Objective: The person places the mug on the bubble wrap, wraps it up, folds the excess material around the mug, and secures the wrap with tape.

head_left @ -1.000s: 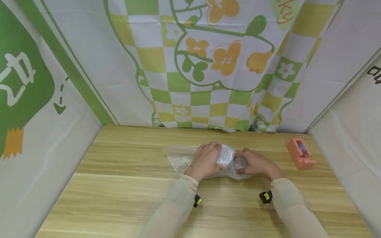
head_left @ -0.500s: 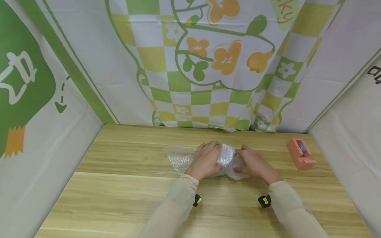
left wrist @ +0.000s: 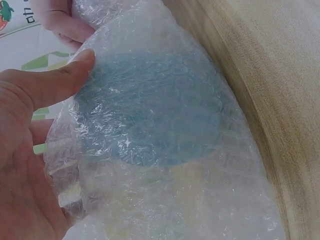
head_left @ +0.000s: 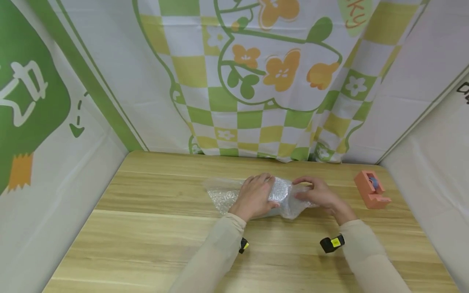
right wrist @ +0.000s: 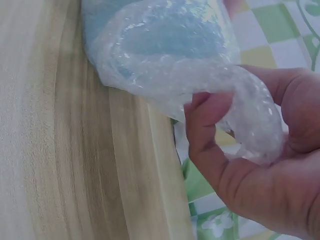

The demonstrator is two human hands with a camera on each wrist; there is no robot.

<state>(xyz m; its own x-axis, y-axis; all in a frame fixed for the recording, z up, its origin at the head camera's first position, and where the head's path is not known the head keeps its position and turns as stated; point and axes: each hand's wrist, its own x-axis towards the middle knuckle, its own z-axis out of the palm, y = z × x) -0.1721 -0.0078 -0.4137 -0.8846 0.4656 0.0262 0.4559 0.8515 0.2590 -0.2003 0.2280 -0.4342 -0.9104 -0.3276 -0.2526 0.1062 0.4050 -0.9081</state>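
Note:
A sheet of clear bubble wrap [head_left: 280, 189] is rolled round a light blue item [left wrist: 160, 110], which shows only blurred through the layers; its kind I cannot tell. My left hand [head_left: 254, 196] grips this bundle across its middle, fingers over the far side and thumb [left wrist: 75, 70] along the near side. At the bundle's right end, my right hand [head_left: 319, 194] holds the loose end of the wrap [right wrist: 257, 120], thumb and fingers curled about it. To the left, a flat flap of the wrap [head_left: 221, 199] spreads over the table.
A coral-pink tape dispenser [head_left: 370, 191] with a blue roll stands at the table's right rear. Behind the wooden table [head_left: 146, 240] hangs a green-and-yellow checked cloth [head_left: 249, 122]. White printed walls close in both sides. A black camera [head_left: 331, 243] sits at the right wrist.
My right hand has shifted from against the bundle's end slightly rightward, drawing the loose wrap out with it. The left hand keeps its grip in place.

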